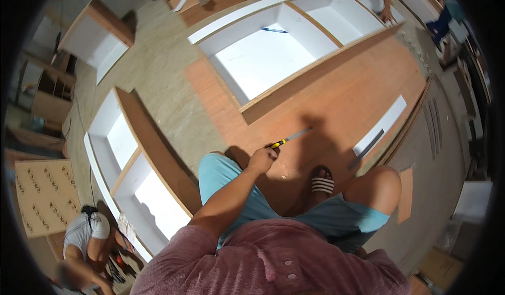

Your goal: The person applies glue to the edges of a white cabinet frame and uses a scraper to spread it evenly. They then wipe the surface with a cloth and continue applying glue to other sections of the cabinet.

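Note:
My left hand (262, 160) is closed around the yellow-and-black handle of a hand tool (279, 144). Its narrow grey metal shaft points away to the right, above a reddish-brown board (336, 95); whether it is a screwdriver or a file I cannot tell. My right hand is out of sight, with only that shoulder's sleeve showing. Beyond the tool lies a white-lined wooden cabinet frame (294, 84) with dividers, its open side up. A blue pen (274, 30) rests inside its nearest-left compartment.
Another person's hand (387, 17) touches the cabinet's far right end. On my right lie a white strip (386, 118) and a dark narrow strip (366, 150). A second white-lined cabinet (138, 137) stands at left, near a crouching person (87, 237). My sandalled foot (322, 182) is on the board.

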`<move>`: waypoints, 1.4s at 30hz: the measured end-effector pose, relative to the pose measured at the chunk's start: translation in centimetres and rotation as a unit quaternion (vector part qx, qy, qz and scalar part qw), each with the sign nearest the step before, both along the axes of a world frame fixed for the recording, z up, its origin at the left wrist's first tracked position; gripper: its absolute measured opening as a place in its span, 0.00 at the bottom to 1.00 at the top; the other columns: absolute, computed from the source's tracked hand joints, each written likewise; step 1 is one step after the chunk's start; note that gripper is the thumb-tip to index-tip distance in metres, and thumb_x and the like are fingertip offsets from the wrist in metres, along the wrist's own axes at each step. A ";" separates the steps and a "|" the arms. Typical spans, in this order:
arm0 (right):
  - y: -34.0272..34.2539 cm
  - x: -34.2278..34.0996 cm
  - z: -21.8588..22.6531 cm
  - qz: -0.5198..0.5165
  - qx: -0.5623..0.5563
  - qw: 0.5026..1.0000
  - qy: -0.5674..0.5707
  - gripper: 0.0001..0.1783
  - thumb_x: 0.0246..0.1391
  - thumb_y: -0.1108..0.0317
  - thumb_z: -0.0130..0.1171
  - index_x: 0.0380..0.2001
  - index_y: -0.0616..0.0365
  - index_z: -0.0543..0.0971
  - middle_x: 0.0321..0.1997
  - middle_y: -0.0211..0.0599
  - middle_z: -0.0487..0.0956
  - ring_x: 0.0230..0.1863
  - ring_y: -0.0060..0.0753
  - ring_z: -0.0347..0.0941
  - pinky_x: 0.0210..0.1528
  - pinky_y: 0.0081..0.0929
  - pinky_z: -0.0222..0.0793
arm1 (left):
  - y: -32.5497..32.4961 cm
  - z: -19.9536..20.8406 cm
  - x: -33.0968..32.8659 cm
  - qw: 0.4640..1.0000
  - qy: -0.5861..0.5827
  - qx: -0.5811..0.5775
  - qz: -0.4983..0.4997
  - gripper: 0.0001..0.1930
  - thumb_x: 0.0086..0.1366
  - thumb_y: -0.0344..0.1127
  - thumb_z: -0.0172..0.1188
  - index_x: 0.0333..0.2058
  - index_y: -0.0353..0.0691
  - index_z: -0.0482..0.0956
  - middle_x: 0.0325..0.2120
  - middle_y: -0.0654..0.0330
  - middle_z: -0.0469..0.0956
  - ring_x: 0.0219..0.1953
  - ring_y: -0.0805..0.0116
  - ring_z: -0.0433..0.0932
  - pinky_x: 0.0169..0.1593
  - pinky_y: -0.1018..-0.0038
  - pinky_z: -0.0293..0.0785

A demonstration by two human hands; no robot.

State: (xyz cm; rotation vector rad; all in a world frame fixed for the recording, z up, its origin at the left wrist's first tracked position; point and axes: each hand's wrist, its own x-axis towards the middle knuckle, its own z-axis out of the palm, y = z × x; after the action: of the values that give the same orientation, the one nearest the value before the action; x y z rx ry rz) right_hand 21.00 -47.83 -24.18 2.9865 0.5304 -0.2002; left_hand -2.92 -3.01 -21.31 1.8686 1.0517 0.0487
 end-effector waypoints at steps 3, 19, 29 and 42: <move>-0.4 1.2 0.7 0.012 -0.008 1.000 -0.002 0.33 0.65 0.59 0.42 0.72 0.45 0.53 0.77 0.45 0.45 0.77 0.52 0.42 0.72 0.63 0.38 | -0.1 0.9 -0.1 0.998 0.008 -0.043 -0.036 0.10 0.60 0.42 0.64 0.33 0.43 0.85 0.32 0.54 0.84 0.37 0.55 0.82 0.44 0.62 0.76; 3.3 7.8 2.6 0.081 -0.011 0.995 -0.050 0.32 0.65 0.59 0.42 0.72 0.45 0.54 0.77 0.45 0.46 0.77 0.51 0.42 0.72 0.63 0.39 | -0.2 0.8 1.3 0.998 0.001 -0.047 0.035 0.19 0.67 0.48 0.55 0.36 0.38 0.83 0.32 0.48 0.82 0.37 0.51 0.81 0.44 0.60 0.75; 10.7 15.0 3.1 0.209 0.018 0.974 -0.088 0.32 0.65 0.59 0.42 0.72 0.45 0.54 0.77 0.45 0.46 0.77 0.51 0.42 0.72 0.63 0.39 | 0.0 -0.8 0.9 0.996 0.052 0.045 -0.059 0.15 0.54 0.42 0.64 0.31 0.34 0.84 0.30 0.46 0.83 0.36 0.48 0.82 0.42 0.55 0.77; 14.2 16.0 3.3 0.252 0.002 0.965 -0.074 0.32 0.65 0.59 0.42 0.71 0.44 0.55 0.77 0.45 0.46 0.77 0.50 0.42 0.72 0.63 0.39 | 0.1 1.0 0.7 0.996 0.029 -0.017 0.087 0.18 0.58 0.45 0.63 0.36 0.33 0.84 0.36 0.44 0.82 0.41 0.46 0.82 0.43 0.53 0.76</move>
State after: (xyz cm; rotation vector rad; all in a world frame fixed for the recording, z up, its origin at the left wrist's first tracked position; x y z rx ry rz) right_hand 36.96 -33.62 -20.92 2.7200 1.2351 0.0655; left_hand -2.20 -2.89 -20.28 1.7531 1.2464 0.0769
